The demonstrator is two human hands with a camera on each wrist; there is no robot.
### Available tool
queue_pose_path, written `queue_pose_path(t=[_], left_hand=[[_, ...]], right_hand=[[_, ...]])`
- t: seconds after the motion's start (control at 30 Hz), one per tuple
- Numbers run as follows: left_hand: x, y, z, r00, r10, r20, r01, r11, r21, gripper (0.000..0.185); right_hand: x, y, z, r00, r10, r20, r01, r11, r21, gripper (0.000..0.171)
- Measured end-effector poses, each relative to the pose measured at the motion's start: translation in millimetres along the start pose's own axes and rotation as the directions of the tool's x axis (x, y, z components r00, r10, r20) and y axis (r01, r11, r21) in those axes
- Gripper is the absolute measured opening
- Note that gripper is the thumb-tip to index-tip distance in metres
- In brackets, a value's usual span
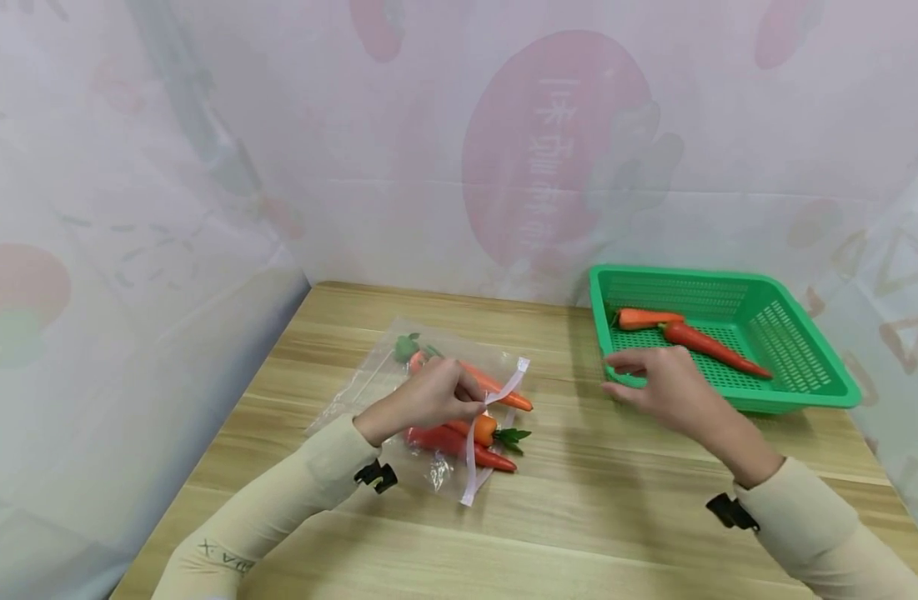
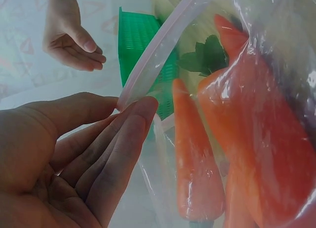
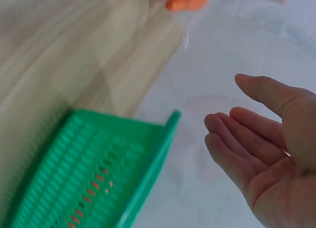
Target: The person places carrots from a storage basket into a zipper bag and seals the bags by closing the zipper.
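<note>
My left hand (image 1: 432, 396) pinches the pale zip edge of a clear zip bag (image 1: 368, 375) between thumb and fingers, lifting that edge a little. Inside the bag lie carrots (image 2: 195, 164), a red chili pepper (image 1: 496, 460) and an orange vegetable with green leaves (image 1: 513, 437); part of the contents hides behind the hand. My right hand (image 1: 672, 387) hovers by the near left corner of a green basket (image 1: 804, 400), holding nothing, its thumb apart from the loosely bent fingers (image 3: 232, 164). In the basket are a carrot (image 1: 648, 318) and a red chili pepper (image 1: 714, 348).
The wooden table (image 1: 579, 533) carries the bag at its middle left and the basket at its back right. A printed pale curtain (image 1: 398, 233) hangs along the table's back and sides.
</note>
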State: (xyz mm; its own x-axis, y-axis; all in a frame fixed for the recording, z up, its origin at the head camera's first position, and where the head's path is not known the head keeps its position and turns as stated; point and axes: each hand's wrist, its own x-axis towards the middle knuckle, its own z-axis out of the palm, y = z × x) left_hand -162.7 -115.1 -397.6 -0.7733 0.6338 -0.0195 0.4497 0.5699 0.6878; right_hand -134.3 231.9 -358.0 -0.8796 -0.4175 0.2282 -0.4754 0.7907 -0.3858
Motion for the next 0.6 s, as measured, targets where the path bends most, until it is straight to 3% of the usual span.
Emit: queue_pose_path(t=[0.27,0.6], left_hand=[[-1.3,1.9,-2.0,1.0,-0.005,-0.005,0.005,1.0,-0.013,0.01],[-2.6,2.1,-0.9,1.0,-0.021,-0.013,0.021,1.0,0.0,0.01]], right_hand=[[5,35,-36,0.995,0.054,0.084,-0.046,0.994,-0.094,0.039],[8,83,-56,0.97,0.162,0.18,-0.131,0.976,-0.174,0.042]])
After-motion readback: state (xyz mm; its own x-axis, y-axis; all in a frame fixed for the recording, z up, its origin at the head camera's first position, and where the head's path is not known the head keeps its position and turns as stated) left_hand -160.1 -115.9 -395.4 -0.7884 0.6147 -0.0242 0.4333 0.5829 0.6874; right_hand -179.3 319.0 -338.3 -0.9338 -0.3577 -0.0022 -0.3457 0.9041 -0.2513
